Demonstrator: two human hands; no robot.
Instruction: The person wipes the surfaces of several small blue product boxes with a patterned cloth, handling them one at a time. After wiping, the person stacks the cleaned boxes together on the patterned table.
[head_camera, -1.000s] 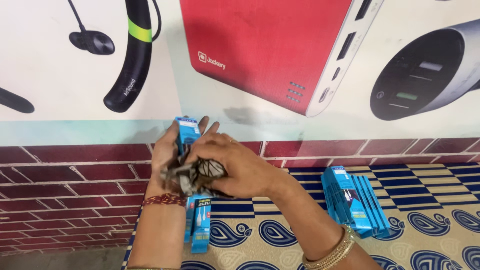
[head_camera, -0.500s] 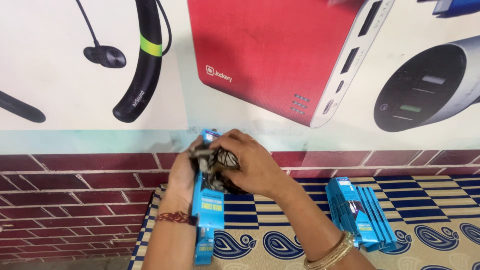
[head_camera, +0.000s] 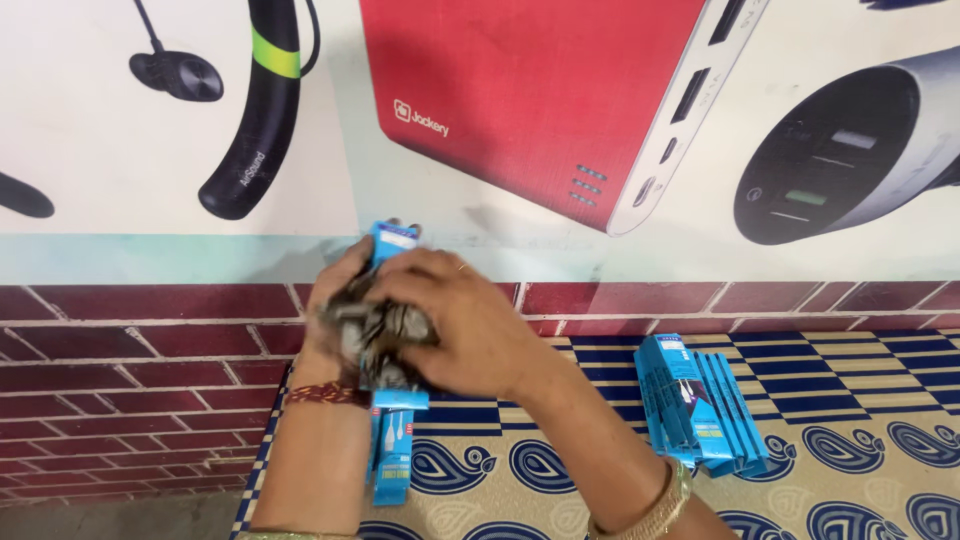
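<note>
Both hands (head_camera: 400, 320) — raised higher than before — clutch blue packets (head_camera: 392, 245)

Place: a small shop or stall where phone accessories are being sold.
Wall: a large printed poster (head_camera: 600, 120) is being displayed, on which a neckband earphone (head_camera: 255, 110), a red power bank (head_camera: 540, 90) and a car charger (head_camera: 850, 150) are being pictured.
Stock: a row of identical blue retail packets (head_camera: 700, 400) is being kept upright on a patterned blue cloth (head_camera: 850, 470).
Backdrop: brick-pattern cladding (head_camera: 130, 390) is being shown beneath the poster.
</note>
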